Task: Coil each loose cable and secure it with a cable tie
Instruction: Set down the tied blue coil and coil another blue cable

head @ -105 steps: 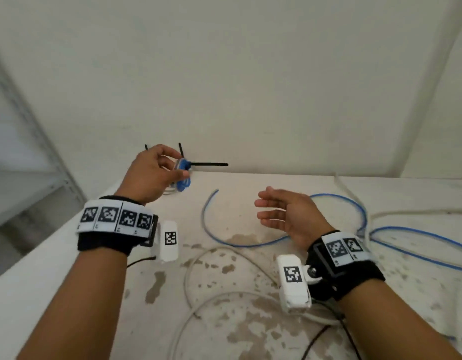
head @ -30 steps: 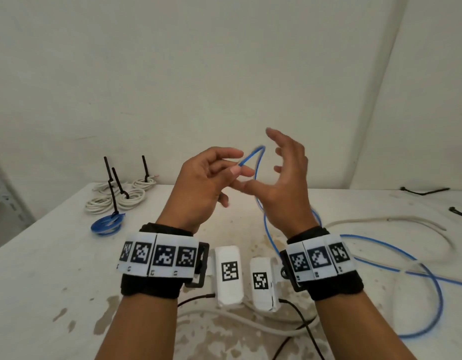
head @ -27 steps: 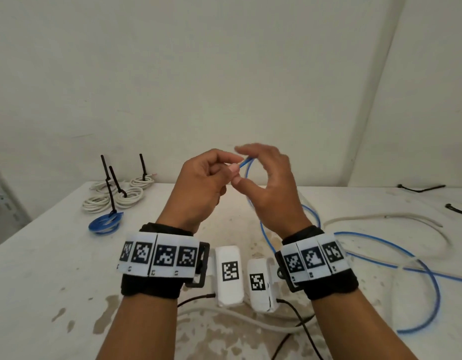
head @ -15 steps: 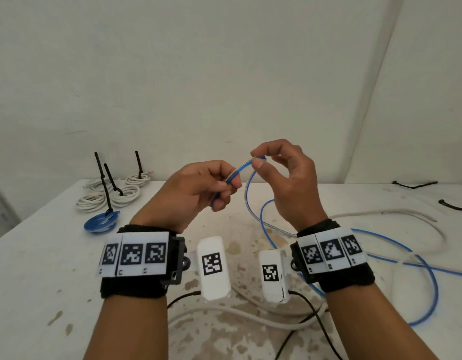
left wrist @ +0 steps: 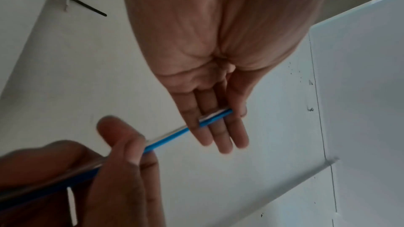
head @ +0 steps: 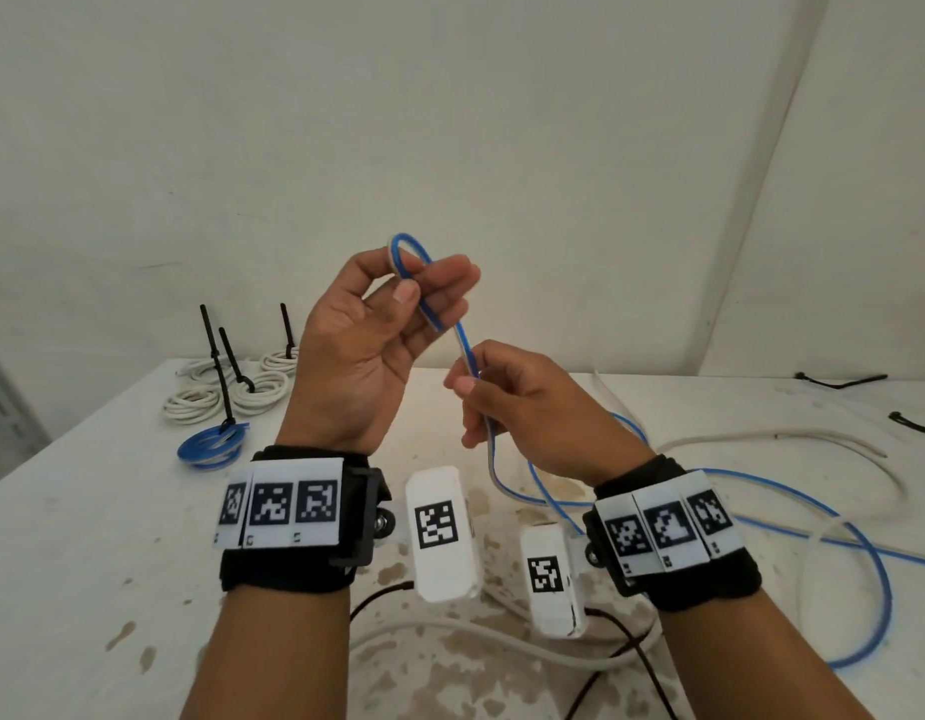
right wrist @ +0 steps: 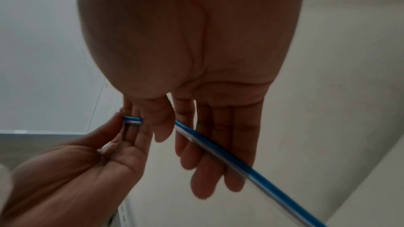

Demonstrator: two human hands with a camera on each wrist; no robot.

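Observation:
A loose blue cable [head: 463, 345] rises from the table [head: 86, 563] into both hands, held up in front of the wall. My left hand [head: 413, 293] is the higher one. Its thumb and fingers pinch the cable's end, which bends in a small loop over the fingertips. Just below, my right hand [head: 471, 387] pinches the same cable between thumb and forefinger. In the left wrist view the blue cable [left wrist: 170, 137] crosses the left fingers [left wrist: 218, 127]. In the right wrist view the blue cable [right wrist: 218, 149] runs across the right fingers.
At the back left lie three white coils [head: 258, 389] and one blue coil [head: 211, 446], each bound with a black tie. Loose white cables [head: 761, 439] and the blue cable's long loop [head: 876, 589] cover the right side. Loose black ties [head: 839, 380] lie far right.
The left hand let go of the tied blue coil, now at the back left. Both hands took the loose blue cable's end; the left rose and bent a loop, the right slid down.

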